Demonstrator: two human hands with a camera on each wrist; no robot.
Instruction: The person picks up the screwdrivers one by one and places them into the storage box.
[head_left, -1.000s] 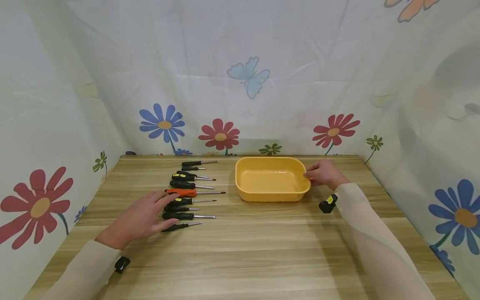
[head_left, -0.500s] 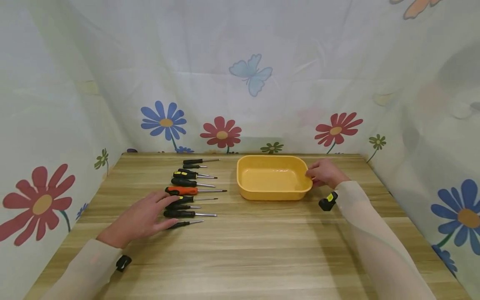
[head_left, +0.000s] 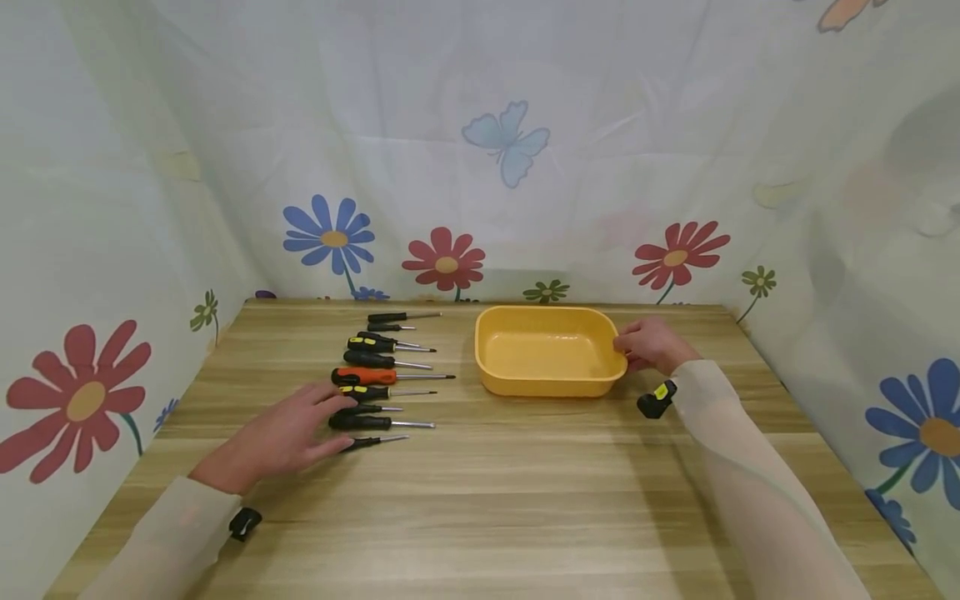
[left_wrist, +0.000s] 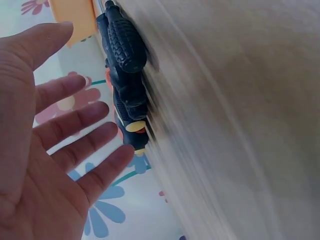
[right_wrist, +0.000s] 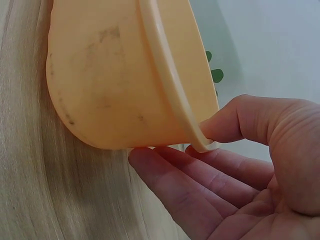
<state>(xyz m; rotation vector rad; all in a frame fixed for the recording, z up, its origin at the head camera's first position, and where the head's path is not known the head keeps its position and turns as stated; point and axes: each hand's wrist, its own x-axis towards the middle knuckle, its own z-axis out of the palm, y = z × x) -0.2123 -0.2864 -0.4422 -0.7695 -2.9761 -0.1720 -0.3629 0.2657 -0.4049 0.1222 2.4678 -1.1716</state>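
On a wood-grained worktop (head_left: 525, 500), a row of screwdrivers (head_left: 369, 360) lies with handles to the left and shafts pointing right, roughly parallel, a layout that seems meant to present every handle to the same side. An orange-handled screwdriver (head_left: 367, 376) sits mid-row, the one bright handle among darker ones, its tip reaching toward the yellow tray (head_left: 547, 387) but stopping short of it. The tray appears to rest flat near the back of the worktop, just to the right of the row, so tools and container stand side by side between the person's two hands. The left hand (head_left: 281, 433) is at the handle end, palm low, its fingers (left_wrist: 72, 121) long, loosely spread and holding nothing; the thumb reaches over the end of the nearest screwdriver (head_left: 365, 442) and the index finger over a black-and-yellow handle (head_left: 366, 392). Whether they touch cannot be told, though the spread probably suits a hand that spans several handles at once. The right hand (head_left: 651, 343) pinches the tray's right end: the thumb lies inside the rim while the other fingers (right_wrist: 172, 187) are bent beneath the lip and against the outer wall. That turned-out lip gives a natural ledge to grip, and a hold on the short end likely steadies the tray while leaving its opening uncovered. A flowered cloth (head_left: 570, 200) hangs behind the worktop.
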